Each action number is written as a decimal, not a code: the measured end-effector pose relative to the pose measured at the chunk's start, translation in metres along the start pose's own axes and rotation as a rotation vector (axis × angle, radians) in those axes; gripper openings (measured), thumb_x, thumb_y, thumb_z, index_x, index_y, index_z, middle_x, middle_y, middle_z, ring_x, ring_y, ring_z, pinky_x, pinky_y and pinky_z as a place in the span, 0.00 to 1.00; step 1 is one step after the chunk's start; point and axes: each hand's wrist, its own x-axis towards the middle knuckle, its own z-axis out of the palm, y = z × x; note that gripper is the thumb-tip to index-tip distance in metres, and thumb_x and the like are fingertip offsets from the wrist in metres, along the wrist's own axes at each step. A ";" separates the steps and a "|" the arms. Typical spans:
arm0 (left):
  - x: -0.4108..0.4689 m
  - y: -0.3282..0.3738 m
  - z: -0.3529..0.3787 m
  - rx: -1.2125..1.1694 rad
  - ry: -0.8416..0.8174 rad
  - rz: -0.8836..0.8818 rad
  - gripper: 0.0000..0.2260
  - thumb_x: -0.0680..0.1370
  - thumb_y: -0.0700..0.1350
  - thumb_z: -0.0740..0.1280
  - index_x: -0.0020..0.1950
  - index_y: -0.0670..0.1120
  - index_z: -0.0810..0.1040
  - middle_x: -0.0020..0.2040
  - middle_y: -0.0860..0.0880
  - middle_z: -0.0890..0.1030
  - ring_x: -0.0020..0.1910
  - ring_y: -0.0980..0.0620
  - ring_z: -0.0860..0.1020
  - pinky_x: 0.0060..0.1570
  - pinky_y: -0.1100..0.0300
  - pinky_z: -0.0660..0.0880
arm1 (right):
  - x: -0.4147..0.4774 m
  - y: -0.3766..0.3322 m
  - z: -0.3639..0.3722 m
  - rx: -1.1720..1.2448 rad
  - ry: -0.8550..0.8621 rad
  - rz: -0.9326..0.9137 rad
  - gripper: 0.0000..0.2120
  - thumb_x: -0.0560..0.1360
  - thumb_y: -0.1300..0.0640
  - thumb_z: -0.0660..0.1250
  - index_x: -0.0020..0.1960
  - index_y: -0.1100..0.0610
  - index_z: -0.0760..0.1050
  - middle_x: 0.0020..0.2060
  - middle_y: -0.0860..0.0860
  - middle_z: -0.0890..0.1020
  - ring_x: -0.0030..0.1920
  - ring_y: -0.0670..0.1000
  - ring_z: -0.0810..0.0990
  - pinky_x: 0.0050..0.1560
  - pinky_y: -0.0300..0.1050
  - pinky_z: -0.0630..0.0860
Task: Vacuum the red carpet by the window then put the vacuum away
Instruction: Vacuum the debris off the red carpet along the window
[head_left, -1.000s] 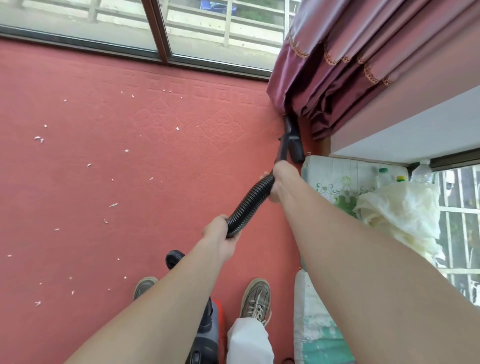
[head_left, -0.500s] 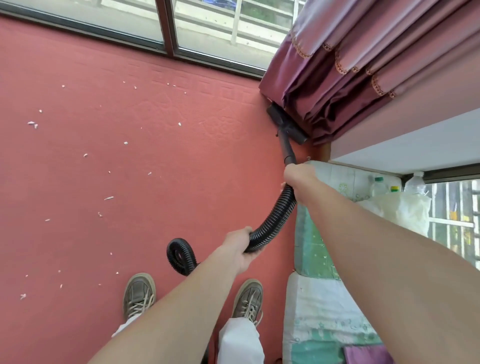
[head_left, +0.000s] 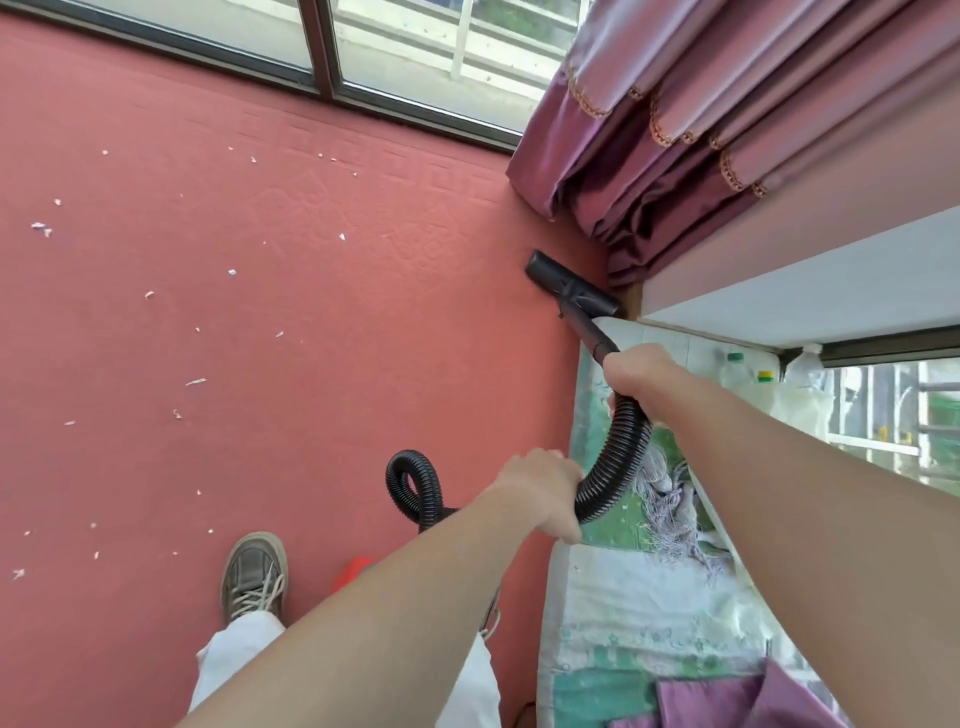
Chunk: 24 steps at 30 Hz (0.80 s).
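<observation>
The red carpet (head_left: 322, 374) fills the floor below the window (head_left: 395, 47), with several white scraps scattered over its left half. A black vacuum nozzle (head_left: 569, 283) lies flat on the carpet's right corner, just clear of the curtain. My right hand (head_left: 641, 371) grips the black wand right behind the nozzle. My left hand (head_left: 543, 491) holds the ribbed black hose (head_left: 618, 457) lower down; the hose loops back by my feet. A red bit of the vacuum body (head_left: 352, 570) shows under my left forearm.
A purple curtain (head_left: 691, 145) hangs bunched at the top right corner. A patterned green and white mat (head_left: 649, 597) borders the carpet's right edge, with plastic bottles (head_left: 737, 369) and a bag beyond. My left shoe (head_left: 254, 574) stands on the carpet.
The nozzle has come out from under the curtain and slid back toward me along the right edge. Both hands pulled the hose back and down, and the hose loop grew.
</observation>
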 end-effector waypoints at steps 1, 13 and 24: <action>0.003 0.007 0.002 -0.014 0.023 0.033 0.14 0.66 0.54 0.74 0.46 0.49 0.78 0.52 0.48 0.74 0.53 0.46 0.74 0.54 0.51 0.74 | 0.000 -0.001 -0.003 -0.040 0.011 -0.021 0.05 0.76 0.64 0.60 0.47 0.66 0.71 0.33 0.61 0.78 0.36 0.60 0.82 0.47 0.56 0.82; 0.002 0.003 0.027 -0.531 -0.035 0.114 0.10 0.65 0.46 0.69 0.37 0.44 0.69 0.33 0.48 0.70 0.31 0.50 0.69 0.36 0.54 0.69 | -0.001 0.019 -0.006 -0.080 -0.045 -0.016 0.06 0.78 0.62 0.60 0.47 0.65 0.70 0.34 0.60 0.78 0.38 0.61 0.81 0.49 0.56 0.82; -0.024 -0.038 0.022 -0.491 0.049 0.019 0.11 0.69 0.43 0.72 0.34 0.48 0.70 0.29 0.54 0.72 0.28 0.54 0.70 0.36 0.59 0.70 | -0.011 0.020 0.040 0.129 -0.125 -0.025 0.14 0.79 0.62 0.56 0.61 0.68 0.70 0.34 0.60 0.77 0.25 0.54 0.76 0.28 0.45 0.75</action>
